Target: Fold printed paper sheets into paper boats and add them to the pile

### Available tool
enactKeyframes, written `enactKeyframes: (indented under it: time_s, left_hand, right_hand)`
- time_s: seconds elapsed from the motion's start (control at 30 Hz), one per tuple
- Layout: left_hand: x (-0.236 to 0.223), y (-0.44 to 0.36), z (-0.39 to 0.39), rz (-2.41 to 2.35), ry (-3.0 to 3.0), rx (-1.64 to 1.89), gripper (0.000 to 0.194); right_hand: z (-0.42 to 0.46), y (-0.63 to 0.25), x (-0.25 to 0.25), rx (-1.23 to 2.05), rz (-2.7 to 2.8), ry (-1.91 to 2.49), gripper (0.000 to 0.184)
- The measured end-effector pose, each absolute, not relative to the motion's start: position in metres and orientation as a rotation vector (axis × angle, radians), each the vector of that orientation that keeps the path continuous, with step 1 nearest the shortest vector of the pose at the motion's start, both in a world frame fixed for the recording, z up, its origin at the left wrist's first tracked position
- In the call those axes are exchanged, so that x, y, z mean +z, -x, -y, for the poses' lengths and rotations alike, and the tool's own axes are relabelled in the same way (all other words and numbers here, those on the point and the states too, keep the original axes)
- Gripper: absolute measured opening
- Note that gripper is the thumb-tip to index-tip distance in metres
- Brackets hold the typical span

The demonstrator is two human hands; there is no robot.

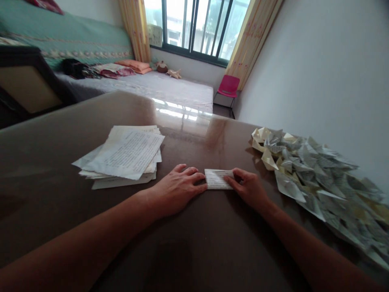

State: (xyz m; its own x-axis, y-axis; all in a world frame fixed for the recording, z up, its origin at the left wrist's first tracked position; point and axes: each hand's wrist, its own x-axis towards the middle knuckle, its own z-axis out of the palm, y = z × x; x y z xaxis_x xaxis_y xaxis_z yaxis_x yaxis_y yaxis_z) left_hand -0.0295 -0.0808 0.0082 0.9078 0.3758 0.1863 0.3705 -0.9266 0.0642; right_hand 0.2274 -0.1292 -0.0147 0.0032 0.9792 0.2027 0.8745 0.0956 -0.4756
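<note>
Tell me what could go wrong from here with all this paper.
The folded sheet might slide or crease crookedly if the right hand loosens its pinch. The left forearm, close to the uneven stack of papers, could nudge it askew. The right forearm might brush the pile of paper shapes and knock some loose.

Folded printed paper (215,179), white, oblong, lying on brown table (197,231)
</note>
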Motion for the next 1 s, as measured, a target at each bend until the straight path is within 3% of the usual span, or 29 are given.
enactKeyframes:
  time_s: [0.8,0.9,1.0]
  left_hand:
    - [0.011,0.025,0.084,-0.706,-3.017,0.371,0.027]
    - [0.006,0.016,0.092,-0.750,-2.979,0.545,0.038]
    - [-0.008,0.009,0.099,-0.606,-2.978,0.462,0.063]
  right_hand:
    - [0.121,-0.228,-0.026,0.117,1.980,1.794,0.035]
    - [0.121,-0.228,-0.025,0.106,1.984,1.787,0.035]
    - [0.122,-0.227,-0.024,0.085,1.993,1.787,0.036]
